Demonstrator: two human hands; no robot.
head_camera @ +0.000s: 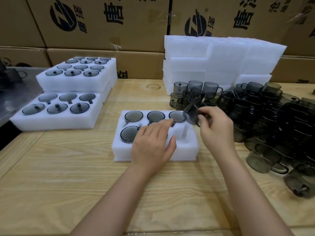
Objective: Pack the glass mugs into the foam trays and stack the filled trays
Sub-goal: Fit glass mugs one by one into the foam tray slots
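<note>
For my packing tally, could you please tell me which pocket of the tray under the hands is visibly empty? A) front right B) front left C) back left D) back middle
A: the front right pocket shows bare white foam, while the back row and front left pocket hold mugs.

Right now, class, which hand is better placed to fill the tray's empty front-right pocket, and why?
Right. The right hand grips a mug close by the empty pocket; the left hand rests open on the foam tray.

Smoky grey mugs (265, 116), white foam tray (180, 150), brown black-printed cartons (102, 23).
</note>
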